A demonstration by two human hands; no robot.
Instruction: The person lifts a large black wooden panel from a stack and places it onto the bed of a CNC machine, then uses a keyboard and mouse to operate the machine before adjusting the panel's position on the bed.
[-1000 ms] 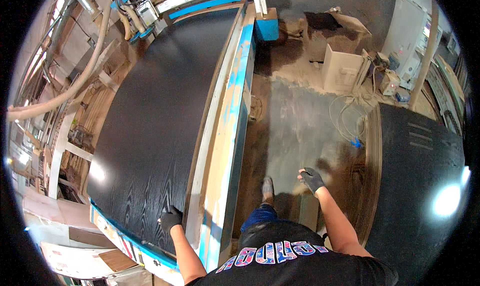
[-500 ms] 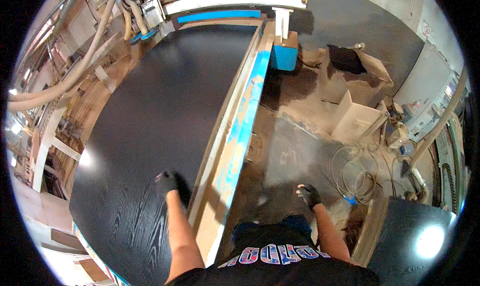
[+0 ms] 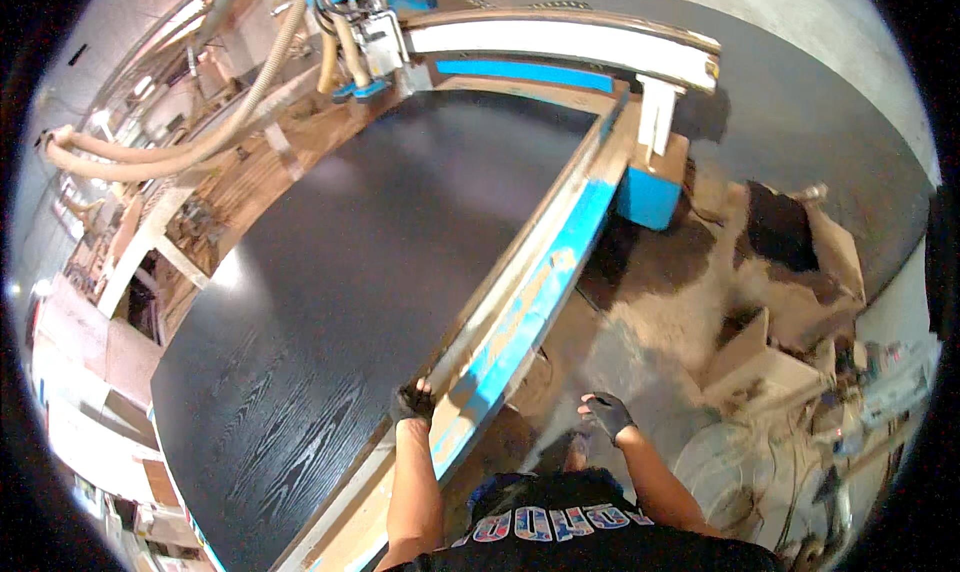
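Observation:
My left hand (image 3: 412,402), in a black fingerless glove, is over the right edge of a large black wood-grain panel (image 3: 400,242), beside the pale rail. Its fingers are loosely bent with nothing visible in them; whether it touches the edge I cannot tell. The panel lies flat on a machine bed with a blue-painted side beam (image 3: 550,282). To the right of the beam, my right hand (image 3: 607,414), gloved the same way, hangs in the air with its fingers apart and holds nothing.
A white gantry beam (image 3: 560,47) crosses the far end, with a machine head and hoses (image 3: 230,147) at its left. A blue box-shaped gantry foot (image 3: 650,197) stands beside the bed. On the floor at right are a cardboard box (image 3: 840,252) and coiled cables (image 3: 720,472).
My left hand has moved right, from above the panel to its right edge by the rail. The view has turned, so the machine appears tilted further right. My right hand stays free.

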